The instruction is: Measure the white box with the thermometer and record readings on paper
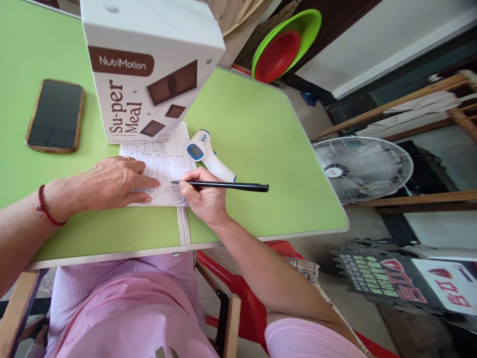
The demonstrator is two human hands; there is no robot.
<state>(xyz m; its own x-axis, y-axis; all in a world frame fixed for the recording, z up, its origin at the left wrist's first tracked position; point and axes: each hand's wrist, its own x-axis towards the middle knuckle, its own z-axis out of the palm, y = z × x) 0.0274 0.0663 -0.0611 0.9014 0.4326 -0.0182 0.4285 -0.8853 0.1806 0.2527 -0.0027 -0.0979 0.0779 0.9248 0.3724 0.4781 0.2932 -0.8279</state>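
Note:
A sheet of paper (164, 161) covered in handwriting lies near the front edge of the green table. My left hand (115, 181) rests flat on its left part, fingers stretched out, with a ring and a red wrist string. In my right hand (204, 196) is a black pen (242, 187), gripped between thumb and fingers, its tip on or just above the writing. Just beyond that hand lies a white and blue infrared thermometer (210, 155). A white NutriMotion box (149, 74) stands behind the paper and hides its far edge.
A phone (55, 115) in a brown case lies on the left of the green table (261, 144). Past the table's right side are a green basin (311, 30) with a red basin (279, 57) in it, and a fan (363, 169). A red chair (246, 293) stands beneath my right arm.

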